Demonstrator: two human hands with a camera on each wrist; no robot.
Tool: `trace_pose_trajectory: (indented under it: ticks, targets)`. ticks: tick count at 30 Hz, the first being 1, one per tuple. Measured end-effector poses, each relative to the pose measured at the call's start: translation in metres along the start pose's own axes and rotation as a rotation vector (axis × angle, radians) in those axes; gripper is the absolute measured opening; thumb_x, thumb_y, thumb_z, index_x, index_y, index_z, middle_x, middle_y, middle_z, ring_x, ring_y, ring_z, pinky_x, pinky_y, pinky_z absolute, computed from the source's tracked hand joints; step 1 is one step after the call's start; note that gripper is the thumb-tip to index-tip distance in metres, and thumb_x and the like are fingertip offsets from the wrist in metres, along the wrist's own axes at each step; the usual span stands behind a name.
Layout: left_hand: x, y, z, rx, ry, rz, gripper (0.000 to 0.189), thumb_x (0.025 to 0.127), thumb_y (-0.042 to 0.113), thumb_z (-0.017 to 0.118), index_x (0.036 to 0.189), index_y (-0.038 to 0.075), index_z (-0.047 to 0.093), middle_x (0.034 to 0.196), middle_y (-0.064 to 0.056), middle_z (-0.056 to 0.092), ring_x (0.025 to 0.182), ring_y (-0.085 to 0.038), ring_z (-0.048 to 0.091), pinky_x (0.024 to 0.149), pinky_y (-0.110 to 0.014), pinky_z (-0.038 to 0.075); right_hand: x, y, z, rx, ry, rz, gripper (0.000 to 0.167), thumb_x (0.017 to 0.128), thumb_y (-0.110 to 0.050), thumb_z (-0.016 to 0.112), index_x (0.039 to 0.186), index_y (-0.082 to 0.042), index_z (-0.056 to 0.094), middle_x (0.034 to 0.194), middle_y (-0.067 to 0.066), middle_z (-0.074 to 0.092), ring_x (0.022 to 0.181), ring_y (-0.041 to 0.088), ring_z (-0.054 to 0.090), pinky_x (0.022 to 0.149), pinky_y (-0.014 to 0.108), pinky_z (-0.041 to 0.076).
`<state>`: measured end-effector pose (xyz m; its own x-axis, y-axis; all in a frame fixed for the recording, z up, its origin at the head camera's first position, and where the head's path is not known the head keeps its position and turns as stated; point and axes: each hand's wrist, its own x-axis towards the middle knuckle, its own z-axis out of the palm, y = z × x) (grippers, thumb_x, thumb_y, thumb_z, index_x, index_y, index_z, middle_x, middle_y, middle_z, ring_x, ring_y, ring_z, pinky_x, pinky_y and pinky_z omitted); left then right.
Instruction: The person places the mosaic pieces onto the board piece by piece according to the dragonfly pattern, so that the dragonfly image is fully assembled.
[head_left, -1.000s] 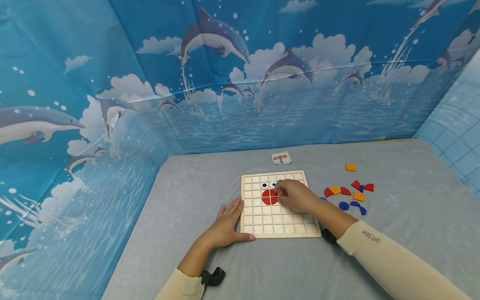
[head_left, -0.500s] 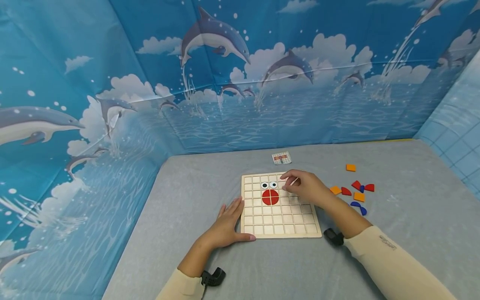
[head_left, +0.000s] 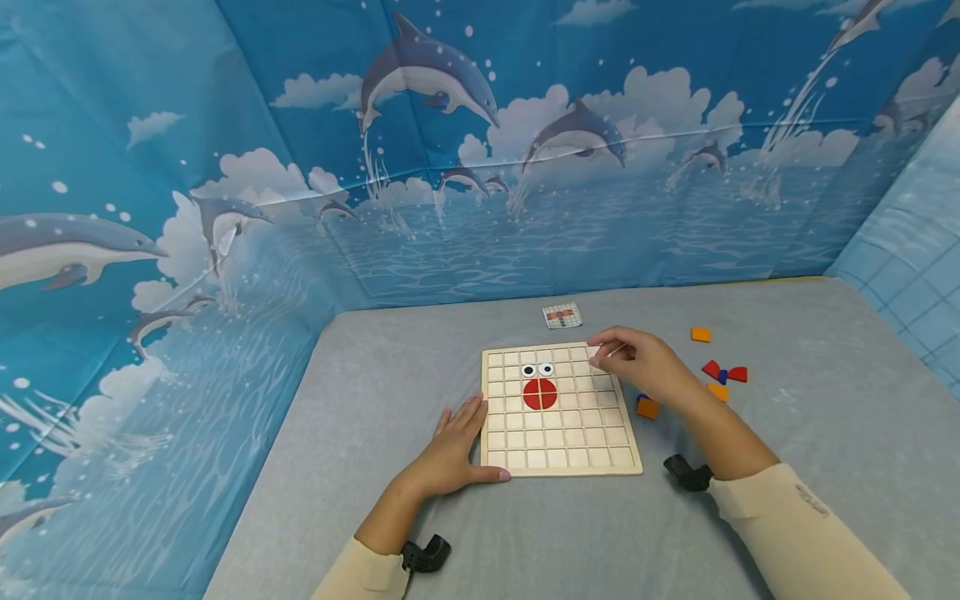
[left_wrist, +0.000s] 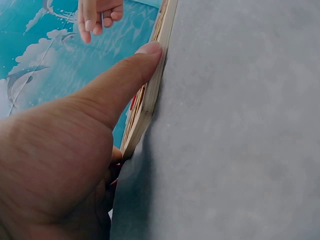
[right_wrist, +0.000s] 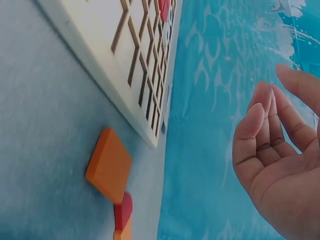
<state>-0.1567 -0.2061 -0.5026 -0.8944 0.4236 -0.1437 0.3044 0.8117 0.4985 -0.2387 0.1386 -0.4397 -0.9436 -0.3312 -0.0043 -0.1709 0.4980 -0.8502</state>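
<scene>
A wooden grid board (head_left: 585, 438) lies flat on the grey cloth. On it several red quarter pieces form a circle (head_left: 533, 387), with two white eye pieces (head_left: 528, 370) just above. My left hand (head_left: 450, 454) rests at the board's near left corner, fingers along the left side and thumb on the front edge; the left wrist view shows that thumb (left_wrist: 122, 75) lying over the wooden rim (left_wrist: 150, 95). Above the board's far right corner hovers my right hand (head_left: 645, 362). In the right wrist view this hand (right_wrist: 290, 170) has loosely bent fingers and holds nothing.
Right of the board lie an orange square (head_left: 647, 408) with blue beside it, red wedges (head_left: 738, 374), a small blue piece (head_left: 723, 377) and more orange squares (head_left: 701, 335). A small printed card (head_left: 562, 316) lies behind the board. A dolphin-print curtain (head_left: 450, 242) backs the table.
My right hand has left the red circle and moved right and away, to the board's far right corner. The left hand, the board and the pieces on it stay put.
</scene>
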Motion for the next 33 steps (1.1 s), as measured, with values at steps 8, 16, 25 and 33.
trace_pose_trajectory:
  ticks: [8, 16, 25, 33]
  targets:
    - [-0.001, 0.0, 0.0, -0.01, 0.002, 0.0, 0.118, 0.08, 0.061, 0.078, 0.163, 0.008, 0.014, 0.172, -0.005, 0.009, 0.16, -0.023, 0.008, 0.127, -0.057, 0.001, -0.008, 0.009, -0.015, -0.022, -0.002, 0.044, 0.034, 0.1, -0.031, 0.064, 0.131, -0.015, 0.062, 0.115, 0.01, 0.066, 0.1, 0.033, 0.064, 0.08, 0.037, 0.057]
    - [0.0, -0.002, 0.001, -0.003, 0.003, 0.007, 0.118, 0.079, 0.06, 0.079, 0.163, 0.007, 0.014, 0.172, -0.006, 0.009, 0.16, -0.024, 0.009, 0.127, -0.058, 0.001, -0.014, 0.028, -0.03, -0.043, 0.007, 0.096, 0.041, 0.101, -0.028, 0.063, 0.138, -0.01, 0.059, 0.123, 0.016, 0.065, 0.104, 0.032, 0.065, 0.079, 0.038, 0.058]
    - [0.0, -0.001, 0.001, -0.005, -0.007, -0.009, 0.118, 0.08, 0.062, 0.078, 0.163, 0.009, 0.013, 0.173, -0.003, 0.007, 0.16, -0.021, 0.006, 0.128, -0.056, -0.001, -0.017, 0.047, -0.042, -0.081, 0.03, 0.154, 0.045, 0.101, -0.033, 0.063, 0.139, -0.011, 0.058, 0.124, 0.015, 0.063, 0.1, 0.025, 0.065, 0.076, 0.032, 0.056]
    - [0.001, -0.002, 0.001, 0.002, -0.007, -0.004, 0.118, 0.08, 0.062, 0.078, 0.163, 0.009, 0.013, 0.172, -0.003, 0.008, 0.16, -0.022, 0.007, 0.127, -0.057, 0.0, -0.019, 0.062, -0.05, -0.13, 0.007, 0.181, 0.042, 0.1, -0.027, 0.064, 0.137, -0.008, 0.06, 0.119, 0.015, 0.065, 0.097, 0.025, 0.064, 0.072, 0.032, 0.055]
